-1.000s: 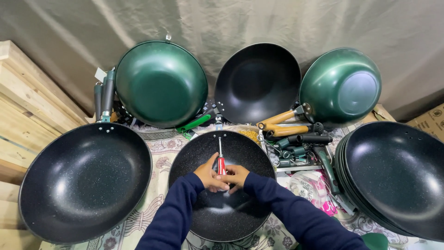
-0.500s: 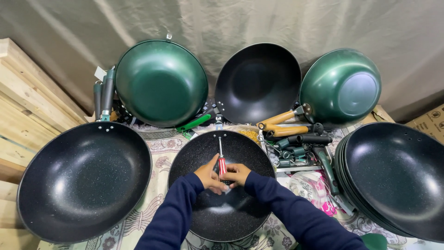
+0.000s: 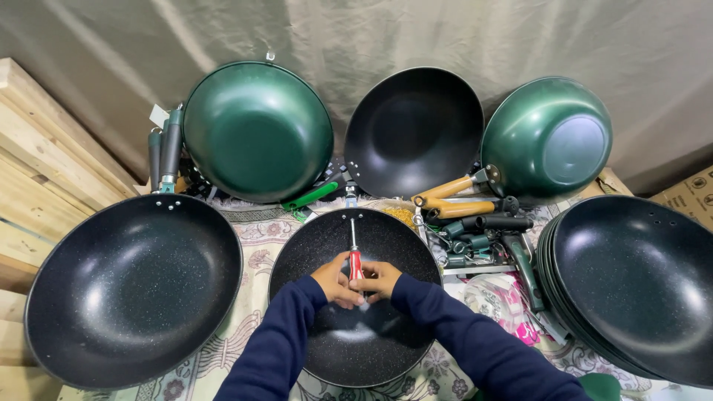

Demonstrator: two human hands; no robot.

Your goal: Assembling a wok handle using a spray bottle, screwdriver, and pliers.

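Floral cloth (image 3: 256,238) (grey fabric backdrop (image 3: 371,30) behind) bears a black pan (image 3: 327,356); both hands' grip pinches a red-handled screwdriver (image 3: 355,256).

Both hands meet over centre black speckled pan (image 3: 356,327): left hand (image 3: 336,281) and right hand (image 3: 379,278) grip red-handled screwdriver (image 3: 354,256), tip toward pan's far rim. Big black pan (image 3: 134,289) at left, stacked black pans (image 3: 639,289) at right, loose handles (image 3: 475,223) between.

Grey draped cloth (image 3: 356,33) hangs behind; pale wooden planks (image 3: 37,163) stacked left.
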